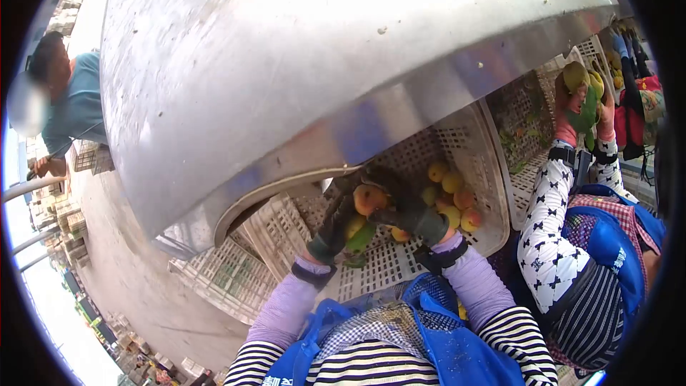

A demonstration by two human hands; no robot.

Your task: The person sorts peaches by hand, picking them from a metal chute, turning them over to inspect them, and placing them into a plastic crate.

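My left hand (330,229), in a dark glove, closes round a yellow-green fruit (355,224) with a green leaf (361,238) hanging below it. Just beside it, my right hand (416,211), gloved too, has its fingers curled round a round red-yellow peach-like fruit (370,200). That fruit sits between both hands, with the left fingertips close at its edge. Both hands are over a white slatted plastic crate (493,193). Several more yellow-red fruits (452,183) lie in the crate to the right of my hands.
A large metal cover (321,50) overhangs the crate. More pale crates (221,275) stand at left. On the right, a person in patterned sleeves (557,229) holds leafy green-yellow fruit (576,78) over another crate (520,125). Another person (75,96) is at far left.
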